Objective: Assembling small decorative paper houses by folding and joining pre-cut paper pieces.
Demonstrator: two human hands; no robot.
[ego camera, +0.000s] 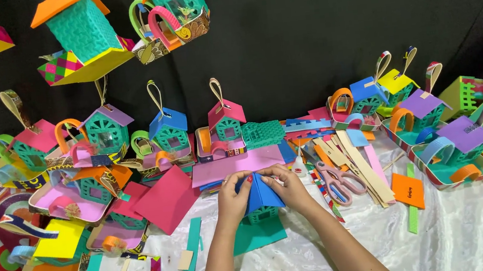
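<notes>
A small teal foam house [260,213] with a blue folded roof [262,196] stands on a teal foam sheet [258,235] in the middle. My left hand [233,201] presses the roof's left side and my right hand [290,189] presses its right side, fingertips meeting at the ridge. Both hands are closed on the roof piece.
Several finished foam houses with loop handles line the back against a black cloth [303,39]. Pink-handled scissors [338,182] and paper strips [358,165] lie to the right. Pink sheets [167,200] lie left. An orange card [407,190] rests on the white cloth [467,231].
</notes>
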